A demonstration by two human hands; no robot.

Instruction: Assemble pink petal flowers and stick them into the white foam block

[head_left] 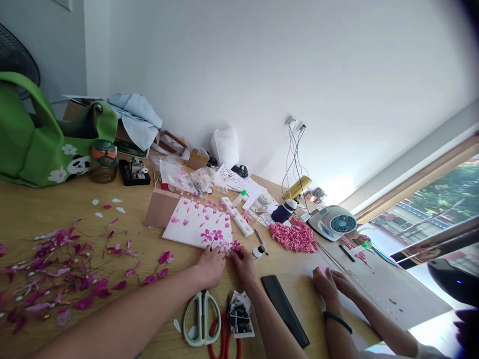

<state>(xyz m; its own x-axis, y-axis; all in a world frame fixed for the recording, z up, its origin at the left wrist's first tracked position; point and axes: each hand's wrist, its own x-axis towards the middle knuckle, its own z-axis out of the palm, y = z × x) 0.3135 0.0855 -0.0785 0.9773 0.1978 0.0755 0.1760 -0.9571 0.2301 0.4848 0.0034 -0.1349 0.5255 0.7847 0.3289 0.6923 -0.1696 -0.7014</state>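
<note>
A white panel (194,237) with small pink petals and magenta flowers lies on the wooden table, just ahead of both hands. My left hand (211,267) rests against its front right edge, fingers curled together; what lies between the fingertips is hidden. Close beside it, my right hand (244,265) pinches a magenta flower (235,245) at the panel's right corner. A small white bottle with a black cap (258,252) stands just right of that hand. Below my wrists are light green-handled scissors (202,319), red-handled scissors (224,336) and a crumpled printed packet (239,314).
Wired magenta petals (75,279) spread over the left. A pile of pink pieces (294,235), a navy jar (283,212) and a small fan heater (333,223) sit rightward. A dark flat case (284,309) lies before another person's hands (331,284). A green bag (37,134) stands back left.
</note>
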